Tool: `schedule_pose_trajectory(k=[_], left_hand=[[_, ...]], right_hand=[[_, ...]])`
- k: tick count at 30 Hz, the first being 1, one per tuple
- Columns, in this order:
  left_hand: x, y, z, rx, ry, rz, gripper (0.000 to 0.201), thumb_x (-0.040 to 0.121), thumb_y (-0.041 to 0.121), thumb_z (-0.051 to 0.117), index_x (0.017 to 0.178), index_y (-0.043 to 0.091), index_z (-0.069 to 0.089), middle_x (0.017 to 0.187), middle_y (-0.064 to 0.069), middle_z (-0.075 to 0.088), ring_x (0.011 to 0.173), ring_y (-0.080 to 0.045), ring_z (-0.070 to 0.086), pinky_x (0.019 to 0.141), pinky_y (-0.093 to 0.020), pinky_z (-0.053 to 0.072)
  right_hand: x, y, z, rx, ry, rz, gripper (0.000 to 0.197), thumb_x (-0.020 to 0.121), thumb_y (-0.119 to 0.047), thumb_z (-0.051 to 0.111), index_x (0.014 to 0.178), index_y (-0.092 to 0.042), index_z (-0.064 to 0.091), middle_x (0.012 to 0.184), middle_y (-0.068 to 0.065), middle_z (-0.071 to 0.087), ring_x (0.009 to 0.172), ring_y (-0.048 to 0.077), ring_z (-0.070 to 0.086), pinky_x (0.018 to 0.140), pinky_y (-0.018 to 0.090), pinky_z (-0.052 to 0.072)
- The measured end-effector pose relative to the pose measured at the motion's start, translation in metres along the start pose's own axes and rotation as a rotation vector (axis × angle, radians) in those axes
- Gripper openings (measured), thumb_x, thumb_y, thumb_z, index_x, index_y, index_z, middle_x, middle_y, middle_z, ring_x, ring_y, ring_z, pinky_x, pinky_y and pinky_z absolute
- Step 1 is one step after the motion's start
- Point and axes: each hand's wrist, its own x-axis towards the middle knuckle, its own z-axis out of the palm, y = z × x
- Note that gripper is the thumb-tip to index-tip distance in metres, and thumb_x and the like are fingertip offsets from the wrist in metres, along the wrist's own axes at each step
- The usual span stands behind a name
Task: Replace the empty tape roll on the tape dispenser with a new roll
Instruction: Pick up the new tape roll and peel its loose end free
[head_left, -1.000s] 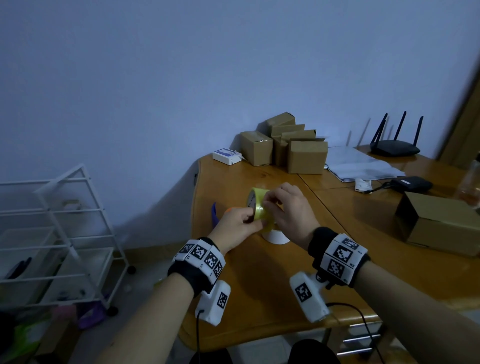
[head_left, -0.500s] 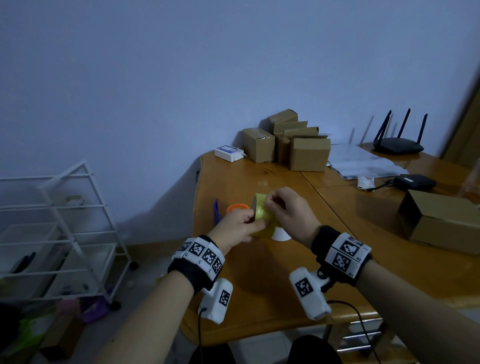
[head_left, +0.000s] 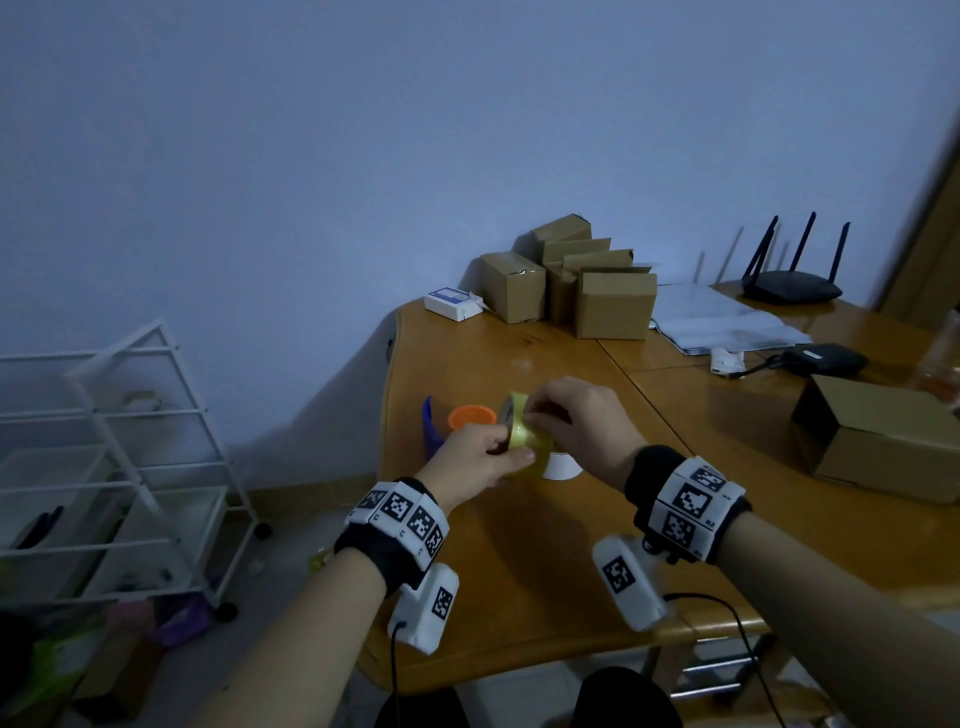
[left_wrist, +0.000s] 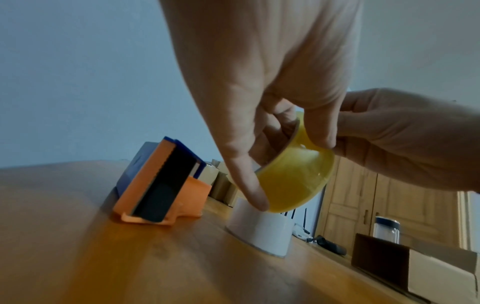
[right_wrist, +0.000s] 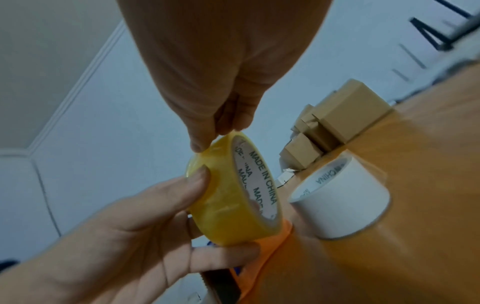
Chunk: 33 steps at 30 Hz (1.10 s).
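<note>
roll: the yellow roll (head_left: 523, 435) is held in the air at the centre of the head view, above the table (head_left: 519, 561) and just in front of the white core (head_left: 562, 466).
left hand: the left hand (head_left: 475, 457) grips the roll, thumb on the outer band, fingers curled under and into the hole (clearest in the right wrist view).
right hand: the right hand (head_left: 582, 423) pinches at the roll's upper rim with thumb and forefinger (right_wrist: 198, 144); whether a loose tape end is caught between them cannot be told.
axis: the roll stands on edge, its hole facing sideways across the frame, printed core toward the right.
dispenser: the orange and blue dispenser (head_left: 457, 418) stands on the table left of the roll, just beyond the left hand, which is the nearer hand.
judgement: the next move likely turns on carrying the roll leftward to the dispenser, hole lined up with its hub.
</note>
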Motion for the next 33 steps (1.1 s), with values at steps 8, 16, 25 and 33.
schedule_pose_trajectory(k=[8,16,25,33], left_hand=[[0.001,-0.004,0.000,0.123,0.021,-0.002,0.028,0.091,0.031,0.065,0.069,0.015,0.061,0.063,0.007,0.057,0.063,-0.014,0.056,0.067,-0.035,0.043],[0.002,0.002,-0.002,0.173,0.044,0.003,0.022,0.091,0.030,0.063,0.084,0.010,0.069,0.081,-0.014,0.069,0.077,-0.027,0.066,0.072,-0.044,0.051],[0.003,0.007,0.004,0.246,0.103,-0.031,0.041,0.093,0.022,0.064,0.057,0.022,0.045,0.054,0.002,0.042,0.054,-0.017,0.045,0.053,-0.025,0.032],[-0.001,0.003,0.006,0.271,0.139,-0.042,0.038,0.093,0.027,0.063,0.058,0.027,0.050,0.054,0.005,0.045,0.052,-0.011,0.045,0.049,-0.019,0.032]], right_hand=[[-0.003,-0.001,0.004,-0.069,-0.058,-0.010,0.009,0.090,-0.012,0.058,0.093,-0.008,0.065,0.091,0.006,0.066,0.078,0.015,0.054,0.063,0.014,0.035],[-0.005,-0.007,0.008,0.023,0.026,0.152,0.006,0.088,-0.014,0.060,0.088,-0.010,0.065,0.081,0.001,0.063,0.075,0.015,0.056,0.059,0.012,0.040],[0.002,-0.008,0.013,-0.045,0.003,0.185,0.023,0.089,-0.031,0.063,0.080,-0.012,0.054,0.081,0.002,0.049,0.073,0.018,0.045,0.058,0.021,0.029],[0.004,-0.004,0.014,0.147,-0.027,0.351,0.017,0.087,-0.013,0.061,0.101,-0.014,0.053,0.077,-0.006,0.056,0.071,0.013,0.054,0.055,0.017,0.041]])
